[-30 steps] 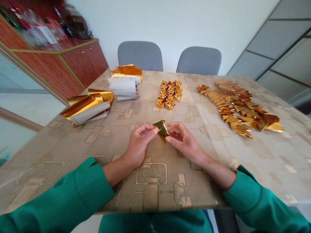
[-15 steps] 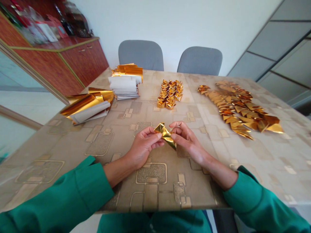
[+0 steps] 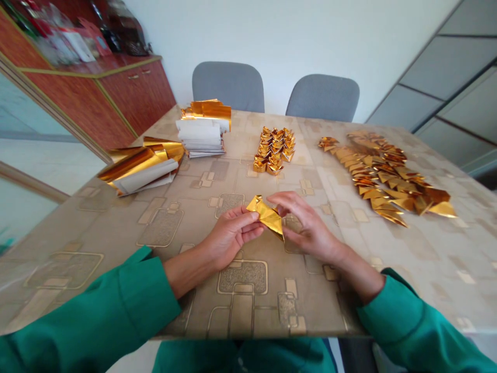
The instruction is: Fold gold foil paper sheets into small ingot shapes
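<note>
Foil [image 3: 268, 217], prob. pinched, L hand [image 3: 229, 235], R hand [image 3: 310, 230]

Both forearms come in over the near edge of the table [image 3: 248, 311], bare from wrist to the green sleeves [image 3: 97, 311]. The left hand [image 3: 229, 235] and right hand [image 3: 310, 230] meet at the middle, palms turned inward. The left thumb and fingers [image 3: 248, 217] are pinched together. The right fingers [image 3: 287, 199] curl down over the top, thumb beneath, also closed.
</note>
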`<act>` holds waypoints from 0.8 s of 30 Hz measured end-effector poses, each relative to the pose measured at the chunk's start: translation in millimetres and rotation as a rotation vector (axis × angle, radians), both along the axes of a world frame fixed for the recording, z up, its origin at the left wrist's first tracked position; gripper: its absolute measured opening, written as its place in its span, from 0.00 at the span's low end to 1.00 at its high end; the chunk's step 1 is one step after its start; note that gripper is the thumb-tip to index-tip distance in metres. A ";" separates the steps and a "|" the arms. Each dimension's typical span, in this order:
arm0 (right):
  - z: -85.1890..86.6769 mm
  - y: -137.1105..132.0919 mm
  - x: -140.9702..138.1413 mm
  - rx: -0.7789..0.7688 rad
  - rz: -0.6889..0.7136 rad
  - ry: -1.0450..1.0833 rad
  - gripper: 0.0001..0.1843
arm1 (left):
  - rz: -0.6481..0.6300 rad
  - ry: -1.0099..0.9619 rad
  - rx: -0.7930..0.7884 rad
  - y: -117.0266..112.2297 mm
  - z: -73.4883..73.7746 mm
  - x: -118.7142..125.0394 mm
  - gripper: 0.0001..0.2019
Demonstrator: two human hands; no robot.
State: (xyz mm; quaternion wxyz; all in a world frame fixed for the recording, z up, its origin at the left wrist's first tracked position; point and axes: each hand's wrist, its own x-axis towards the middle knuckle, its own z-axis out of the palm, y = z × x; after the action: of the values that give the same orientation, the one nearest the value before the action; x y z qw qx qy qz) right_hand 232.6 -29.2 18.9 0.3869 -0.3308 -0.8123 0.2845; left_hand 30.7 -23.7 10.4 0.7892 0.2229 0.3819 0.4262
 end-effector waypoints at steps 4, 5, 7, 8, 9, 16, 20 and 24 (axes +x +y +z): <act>2.8 1.3 2.6 0.220 0.005 -0.100 0.10 | -0.052 -0.056 0.005 -4.3 -2.2 0.6 0.05; 3.9 1.8 3.7 0.256 0.008 -0.113 0.08 | -0.059 -0.062 0.008 -5.1 -2.3 0.7 0.05; 6.3 3.0 6.6 0.308 0.026 -0.142 0.06 | -0.061 -0.062 0.009 -6.0 -1.8 0.7 0.06; 7.7 3.6 8.1 0.325 0.038 -0.153 0.06 | -0.059 -0.057 0.007 -6.1 -1.3 0.6 0.07; 9.0 4.2 9.5 0.335 0.050 -0.164 0.06 | -0.062 -0.048 0.006 -6.2 -0.6 0.5 0.08; 13.7 3.6 14.5 0.349 0.050 -0.280 0.13 | -0.124 0.081 0.106 -6.8 3.0 0.7 0.12; 14.4 2.4 15.2 0.354 0.117 -0.294 0.10 | -0.142 0.105 0.104 -7.8 4.6 1.2 0.14; 16.4 1.4 16.7 0.376 0.160 -0.283 0.10 | -0.128 0.131 0.070 -8.6 5.8 1.2 0.14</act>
State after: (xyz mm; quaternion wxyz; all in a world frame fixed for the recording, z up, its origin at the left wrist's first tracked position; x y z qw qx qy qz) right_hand 249.4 -27.8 35.3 0.3001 -0.2241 -0.9208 0.1089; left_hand 31.8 -32.3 16.2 0.7800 0.3015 0.4025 0.3726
